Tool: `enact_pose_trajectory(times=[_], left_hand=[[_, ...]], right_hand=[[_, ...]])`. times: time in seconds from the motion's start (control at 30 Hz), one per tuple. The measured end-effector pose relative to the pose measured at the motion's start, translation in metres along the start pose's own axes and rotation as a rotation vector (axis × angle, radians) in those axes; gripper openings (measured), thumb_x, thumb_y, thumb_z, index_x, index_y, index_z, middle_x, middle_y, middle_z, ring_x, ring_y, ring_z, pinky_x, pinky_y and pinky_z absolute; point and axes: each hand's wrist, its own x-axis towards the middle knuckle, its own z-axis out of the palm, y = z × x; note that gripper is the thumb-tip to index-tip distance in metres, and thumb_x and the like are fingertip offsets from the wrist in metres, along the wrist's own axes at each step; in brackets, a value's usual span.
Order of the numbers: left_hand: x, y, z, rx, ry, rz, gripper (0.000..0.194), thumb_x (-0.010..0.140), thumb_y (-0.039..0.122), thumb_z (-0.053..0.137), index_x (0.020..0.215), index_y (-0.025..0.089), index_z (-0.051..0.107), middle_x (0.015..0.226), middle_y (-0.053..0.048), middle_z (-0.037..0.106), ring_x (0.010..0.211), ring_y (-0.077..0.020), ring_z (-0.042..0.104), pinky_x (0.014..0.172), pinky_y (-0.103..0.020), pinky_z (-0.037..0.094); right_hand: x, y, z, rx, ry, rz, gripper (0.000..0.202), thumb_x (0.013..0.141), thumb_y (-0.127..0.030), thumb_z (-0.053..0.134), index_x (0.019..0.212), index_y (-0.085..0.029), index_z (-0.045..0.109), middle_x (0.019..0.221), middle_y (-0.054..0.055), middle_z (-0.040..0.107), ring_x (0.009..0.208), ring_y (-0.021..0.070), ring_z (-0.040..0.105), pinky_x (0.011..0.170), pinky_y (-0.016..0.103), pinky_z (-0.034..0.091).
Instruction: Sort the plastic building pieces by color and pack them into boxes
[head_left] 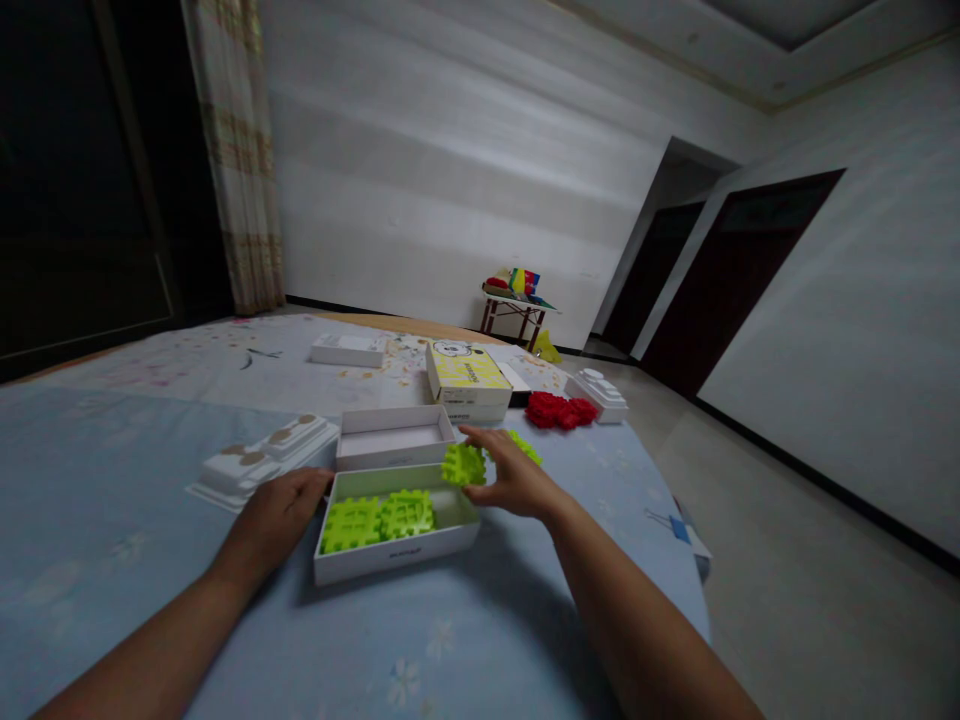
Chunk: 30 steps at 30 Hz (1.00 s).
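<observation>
An open white box [397, 550] stands on the table in front of me, with yellow-green notched plastic puzzle pieces [375, 520] filling its left and middle part. My right hand [514, 475] pinches another yellow-green puzzle piece [463, 464] between thumb and fingers, just above the box's right back corner. More yellow-green pieces [526, 447] show behind that hand, partly hidden by it. At the box's left end, my left hand [281, 510] rests with curled fingers against the wall. The shallow white lid [396, 436] lies directly behind the box, open side up.
White moulded trays lie at left [262, 460] and at right [598, 395]. A pile of red pieces [559, 410], a yellow-and-white box [469, 380] and a white box [347, 350] sit farther back. A blue binder clip [679, 529] grips the tablecloth's right edge.
</observation>
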Motion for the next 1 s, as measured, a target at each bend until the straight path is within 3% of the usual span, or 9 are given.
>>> enact_pose_trajectory(times=[0.27,0.43,0.6,0.73,0.83,1.0], left_hand=[[0.0,0.001,0.001,0.003,0.013,-0.001,0.046,0.079,0.052,0.034,0.068,0.019,0.064,0.07,-0.003,0.069,0.076,-0.0196,0.06,0.068,-0.024,0.043],[0.0,0.0,0.002,0.013,0.003,-0.011,0.047,0.081,0.052,0.032,0.069,0.019,0.063,0.072,-0.003,0.069,0.073,-0.0194,0.061,0.065,-0.024,0.043],[0.001,0.001,0.0,0.039,0.032,-0.002,0.045,0.08,0.052,0.035,0.082,0.02,0.066,0.084,-0.004,0.07,0.08,-0.0197,0.062,0.069,-0.026,0.045],[0.004,0.0,0.002,0.103,0.163,0.129,0.043,0.079,0.051,0.039,0.092,0.02,0.066,0.098,-0.005,0.068,0.095,-0.0206,0.059,0.085,-0.03,0.043],[0.004,0.002,0.004,0.144,0.198,0.214,0.043,0.079,0.052,0.039,0.094,0.021,0.066,0.1,-0.006,0.067,0.099,-0.0215,0.057,0.091,-0.034,0.04],[-0.004,0.024,0.001,0.177,0.204,0.3,0.042,0.079,0.054,0.04,0.093,0.024,0.066,0.099,-0.005,0.066,0.099,-0.022,0.056,0.092,-0.038,0.037]], right_hand=[[0.027,-0.034,0.005,-0.456,-0.323,-0.05,0.075,0.059,-0.027,0.071,0.128,-0.022,0.042,0.116,0.011,0.052,0.106,0.0289,0.042,0.089,0.042,0.032],[0.033,-0.045,0.002,-0.567,-0.421,-0.117,0.074,0.059,-0.03,0.07,0.126,-0.017,0.043,0.111,0.014,0.054,0.103,0.0301,0.044,0.085,0.042,0.034],[0.032,-0.048,0.001,-0.562,-0.4,-0.1,0.079,0.058,-0.031,0.071,0.129,-0.017,0.04,0.112,0.014,0.055,0.103,0.0299,0.045,0.085,0.042,0.035],[0.03,-0.052,-0.005,-0.545,-0.345,-0.082,0.078,0.06,-0.03,0.07,0.13,-0.016,0.039,0.113,0.014,0.054,0.103,0.03,0.046,0.086,0.042,0.035],[0.031,-0.055,-0.009,-0.489,-0.296,-0.075,0.079,0.063,-0.036,0.069,0.132,-0.016,0.036,0.115,0.014,0.054,0.104,0.0294,0.045,0.088,0.042,0.034],[0.032,-0.055,-0.002,-0.418,-0.294,-0.077,0.083,0.061,-0.038,0.07,0.133,-0.016,0.035,0.116,0.015,0.054,0.106,0.0298,0.046,0.088,0.042,0.034]])
